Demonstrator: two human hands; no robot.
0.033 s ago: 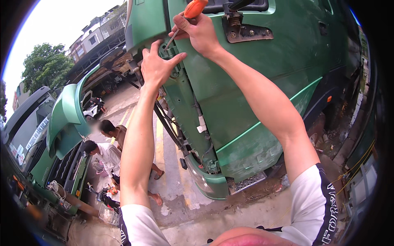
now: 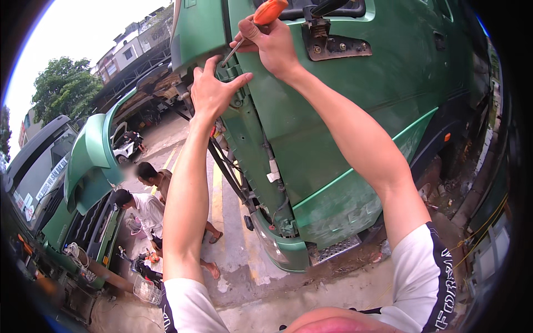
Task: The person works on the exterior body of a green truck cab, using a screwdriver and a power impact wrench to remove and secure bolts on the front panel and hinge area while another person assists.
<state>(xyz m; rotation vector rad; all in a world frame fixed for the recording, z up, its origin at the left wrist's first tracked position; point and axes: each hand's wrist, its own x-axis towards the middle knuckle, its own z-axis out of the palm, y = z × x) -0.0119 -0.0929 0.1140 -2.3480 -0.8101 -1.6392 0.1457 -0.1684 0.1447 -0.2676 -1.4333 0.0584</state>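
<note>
A screwdriver (image 2: 270,11) with an orange handle and a thin metal shaft is in my right hand (image 2: 273,49), fingers closed round its lower part. Its shaft slants down and left, the tip at a green metal bracket (image 2: 232,71) on the truck cab's front corner. My left hand (image 2: 214,90) is raised beside that bracket, thumb and fingers spread around it. One fingertip reaches close to the screwdriver's tip. Whether the tip sits in a screw or a hole, I cannot tell. Below the bracket runs a green corner pillar (image 2: 250,150) with exposed cables.
The green cab door (image 2: 344,100) fills the right side, with a dark mirror mount (image 2: 340,47) near the top. A metal step (image 2: 336,250) lies low. To the left, two people (image 2: 145,208) bend near another green truck (image 2: 50,183). A wire basket (image 2: 147,289) stands below them.
The view has shifted very slightly. Both hands and the screwdriver keep nearly the same place at the bracket.
</note>
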